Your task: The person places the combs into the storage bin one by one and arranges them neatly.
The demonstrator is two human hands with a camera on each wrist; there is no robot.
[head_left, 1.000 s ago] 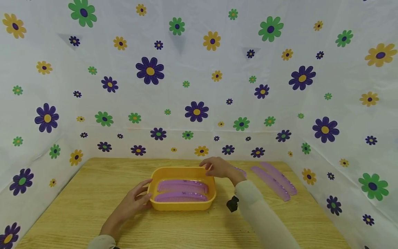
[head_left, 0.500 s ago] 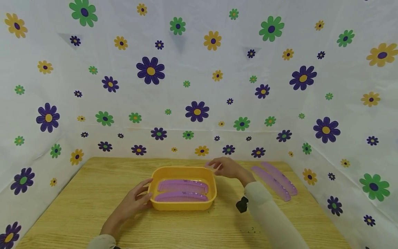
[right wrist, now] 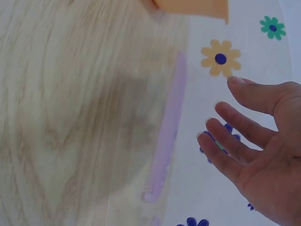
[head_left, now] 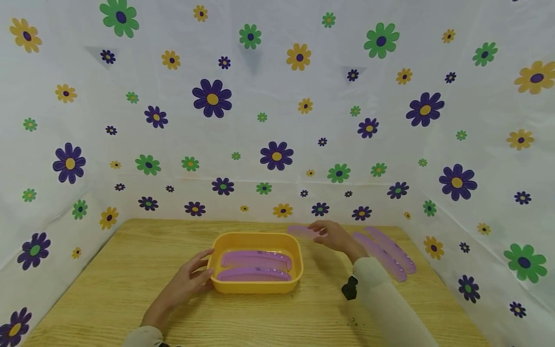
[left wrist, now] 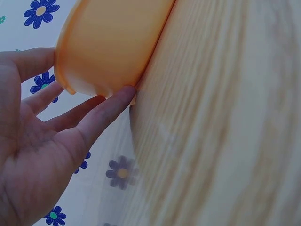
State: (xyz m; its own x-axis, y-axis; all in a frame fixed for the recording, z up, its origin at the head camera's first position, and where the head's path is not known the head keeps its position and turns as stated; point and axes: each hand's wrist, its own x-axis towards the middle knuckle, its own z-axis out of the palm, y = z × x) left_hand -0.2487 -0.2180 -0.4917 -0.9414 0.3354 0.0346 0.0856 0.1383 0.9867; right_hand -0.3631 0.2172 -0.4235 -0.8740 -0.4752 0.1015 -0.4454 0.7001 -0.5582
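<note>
- Head: yellow tub sits on wood table, w/ two purple combs flat inside, one behind the other.
- Head: L hand at tub's L end, fingers & thumb spread, touching it. R hand just R of tub, fingers loosely bent, nothing in it.
- Head: far comb lies by table's back edge, R hand partly in front of it; two side combs slant side by side farther R. Flowered cloth behind.
- L wrist: L hand's fingers fairly straight, tips vs. tub wall & rim; tub base on table.
- R wrist: R hand wide, thumb apart from fingers, holding nothing; far comb on table, tub corner at top.
</note>
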